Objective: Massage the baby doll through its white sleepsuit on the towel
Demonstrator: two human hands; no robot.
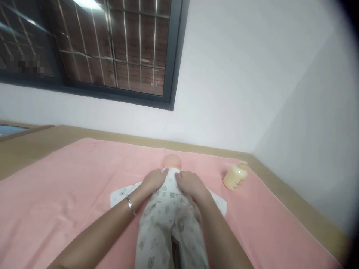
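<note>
A baby doll (171,213) in white clothes with a small green print lies on a pink cloth, its bald head (172,161) pointing away from me. No face shows on the head. My left hand (156,180) wraps round the left side of its upper body, thumb on top. On the opposite side, my right hand (192,183) grips it the same way, with the thumb near the middle. Both hands are closed on the doll; the fingers beneath are partly hidden. White printed sleeves (219,200) spread out to either side under my forearms. A bracelet (130,204) circles my left wrist.
The pink cloth (92,168) covers much of a tan surface (45,144). A cream pump bottle (235,177) stands on the cloth to the right of the doll. Beyond are a white wall (224,82) and a dark-framed window (112,48) with bars.
</note>
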